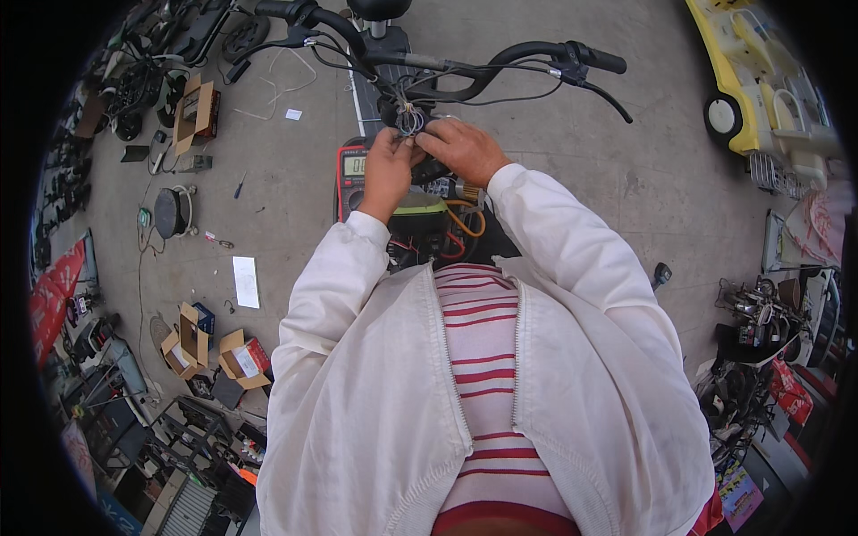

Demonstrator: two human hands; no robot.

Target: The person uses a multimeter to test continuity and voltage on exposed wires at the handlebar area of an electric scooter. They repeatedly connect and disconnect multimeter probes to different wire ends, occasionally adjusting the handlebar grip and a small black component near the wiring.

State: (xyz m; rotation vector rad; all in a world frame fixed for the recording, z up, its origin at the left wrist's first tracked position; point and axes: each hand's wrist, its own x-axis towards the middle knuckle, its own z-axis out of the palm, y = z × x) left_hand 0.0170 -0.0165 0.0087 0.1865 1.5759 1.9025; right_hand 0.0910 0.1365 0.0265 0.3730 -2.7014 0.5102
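Our left hand and right hand are close together, both pinched on the wires, just our side of the handlebar; can't tell which strands. They look light and bendy, probably fragile at the ends, so we'd grip further back. We count one handlebar, one meter, several wires.

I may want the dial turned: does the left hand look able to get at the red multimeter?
Probably yes: the multimeter shows right beside the left hand, only partly covered, though that hand is busy at the wires.
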